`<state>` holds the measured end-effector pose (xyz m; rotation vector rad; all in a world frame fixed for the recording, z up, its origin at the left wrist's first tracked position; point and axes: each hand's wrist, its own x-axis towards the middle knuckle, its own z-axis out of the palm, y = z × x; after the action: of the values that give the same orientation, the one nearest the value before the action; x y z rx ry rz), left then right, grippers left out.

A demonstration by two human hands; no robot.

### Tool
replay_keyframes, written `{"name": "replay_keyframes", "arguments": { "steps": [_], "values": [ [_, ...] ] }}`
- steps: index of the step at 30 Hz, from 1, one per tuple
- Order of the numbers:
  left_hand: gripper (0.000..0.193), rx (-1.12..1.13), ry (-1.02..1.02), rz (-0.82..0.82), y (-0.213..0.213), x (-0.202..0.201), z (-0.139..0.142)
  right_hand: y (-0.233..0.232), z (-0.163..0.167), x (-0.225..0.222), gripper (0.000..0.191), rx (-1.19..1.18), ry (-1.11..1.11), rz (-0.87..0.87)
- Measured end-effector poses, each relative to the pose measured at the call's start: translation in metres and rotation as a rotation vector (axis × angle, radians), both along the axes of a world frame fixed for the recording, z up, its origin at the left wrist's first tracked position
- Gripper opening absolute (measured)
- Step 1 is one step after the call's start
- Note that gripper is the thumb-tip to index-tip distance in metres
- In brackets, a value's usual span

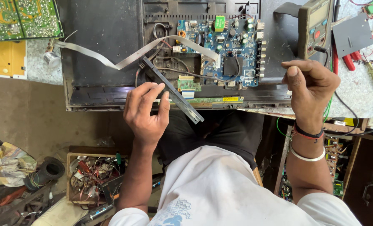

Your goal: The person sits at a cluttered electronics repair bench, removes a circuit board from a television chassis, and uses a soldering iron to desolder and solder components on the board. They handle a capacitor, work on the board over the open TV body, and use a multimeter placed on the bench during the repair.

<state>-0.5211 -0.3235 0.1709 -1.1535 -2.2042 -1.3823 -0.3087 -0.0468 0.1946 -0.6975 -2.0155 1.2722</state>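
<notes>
Fingers of our left hand (pixel 146 111) clamp a dark speaker bar (pixel 172 91), tilted above the opened television back (pixel 102 50) just beside its blue circuit board (pixel 228 50); our right hand (pixel 310 86) hovers curled, empty. We judge removal underway; freeing the bar's 1 wired end needs care.

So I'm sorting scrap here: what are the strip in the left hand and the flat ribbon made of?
The dark strip in the left hand looks like matte grey metal or hard plastic: straight, rigid edges. The ribbon cable looks like flexible grey plastic, bending and creasing freely.
</notes>
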Motion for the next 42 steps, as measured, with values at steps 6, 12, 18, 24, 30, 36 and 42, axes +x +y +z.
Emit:
{"name": "replay_keyframes", "arguments": {
  "steps": [6,12,18,24,30,36,42],
  "values": [
    [0.031,-0.087,0.059,-0.117,-0.007,-0.017,0.014,-0.016,0.003,0.015,0.03,0.034,0.027,0.059],
    [0.043,-0.318,0.106,-0.139,-0.01,-0.079,0.023,-0.027,0.002,0.039,0.026,0.083,0.013,0.086],
    [0.043,-0.403,0.07,-0.171,0.0,-0.087,0.016,-0.027,0.002,0.051,0.018,0.05,-0.045,0.113],
    [0.038,-0.344,0.063,-0.181,0.008,-0.093,-0.001,-0.016,0.0,0.035,0.046,0.519,-0.178,0.238],
    [0.027,-0.223,0.004,-0.237,0.009,-0.105,0.003,0.005,0.014,0.013,0.031,0.91,-0.182,0.342],
    [0.017,-0.156,-0.067,-0.16,0.009,-0.109,0.008,0.017,0.016,0.002,0.02,0.911,-0.231,0.403],
    [0.013,0.011,0.067,-0.011,-0.01,-0.085,-0.012,0.02,-0.006,0.005,0.017,0.798,-0.132,0.321]
  ]
}}
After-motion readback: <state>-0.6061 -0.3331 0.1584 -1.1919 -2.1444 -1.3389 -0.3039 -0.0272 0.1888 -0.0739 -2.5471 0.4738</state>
